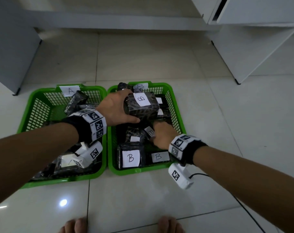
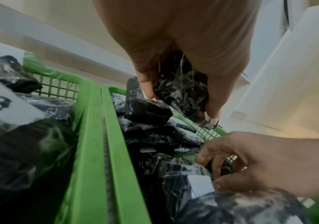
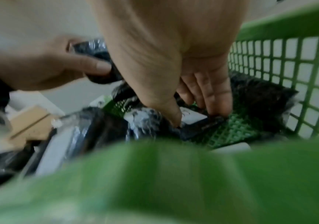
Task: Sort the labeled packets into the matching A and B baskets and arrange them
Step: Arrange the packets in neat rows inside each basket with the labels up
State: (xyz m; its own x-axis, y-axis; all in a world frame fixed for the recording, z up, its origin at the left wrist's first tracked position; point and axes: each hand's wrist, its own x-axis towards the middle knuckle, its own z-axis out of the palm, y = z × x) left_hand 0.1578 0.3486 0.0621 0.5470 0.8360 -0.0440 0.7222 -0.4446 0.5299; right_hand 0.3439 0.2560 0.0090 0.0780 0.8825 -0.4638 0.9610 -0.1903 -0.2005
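Note:
Two green mesh baskets stand side by side on the floor: the A basket [image 1: 23,126] on the left, the B basket [image 1: 179,106] on the right. Both hold black wrapped packets with white letter labels. My left hand [image 1: 132,106] grips a large packet labelled B [image 1: 142,106] from its left end and holds it above the B basket; the same packet [image 2: 181,89] shows in the left wrist view. My right hand [image 1: 159,135] reaches down into the B basket's middle, where thumb and fingers pinch a small tilted B packet [image 1: 150,132], seen close as the small packet [image 3: 193,119].
Two B packets [image 1: 131,158] lie flat along the B basket's near wall. A packets [image 1: 67,163] fill the left basket. White furniture legs [image 1: 237,81] and a grey cabinet [image 1: 11,64] stand behind. My bare feet [image 1: 77,226] are near the bottom edge; a black cable [image 1: 243,209] trails right.

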